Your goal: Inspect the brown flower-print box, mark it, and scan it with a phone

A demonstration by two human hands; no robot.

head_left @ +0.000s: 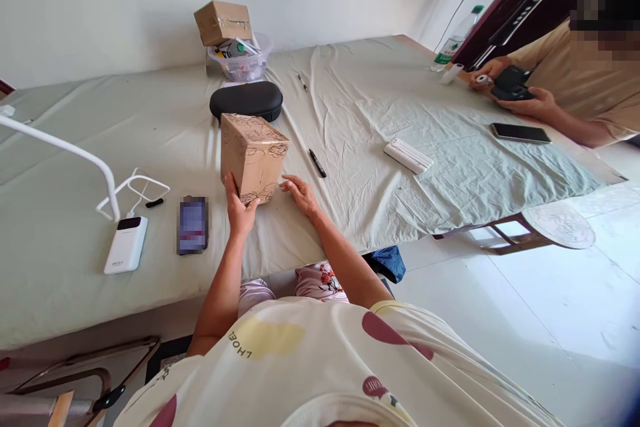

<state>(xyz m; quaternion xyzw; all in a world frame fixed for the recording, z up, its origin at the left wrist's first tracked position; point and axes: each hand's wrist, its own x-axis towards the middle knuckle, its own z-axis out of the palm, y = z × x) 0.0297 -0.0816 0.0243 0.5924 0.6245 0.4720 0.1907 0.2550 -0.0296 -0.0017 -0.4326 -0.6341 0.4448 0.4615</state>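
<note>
A brown cardboard box (263, 163) with dark scribbled line drawings along its edges stands tilted in front of me. My left hand (240, 210) grips its lower left corner, thumb on the near face and fingers on the left side. Just right of the box is my right hand (303, 197), its fingers partly stretched and apart, holding nothing. Whether its fingertips touch the box I cannot tell. A black marker (317, 163) lies on the cloth beyond my right hand. Directly behind the box sits a black zip case (247, 100).
A phone (193, 225) and a white power bank (126, 245) with a cable lie left. At the back, a plastic basket (245, 68) bears another carton (223, 22). A pen (303, 83), white block (409, 155), bottle (455, 40) and dark phone (520, 133) lie about; another person's hands (530, 103) hold a black object.
</note>
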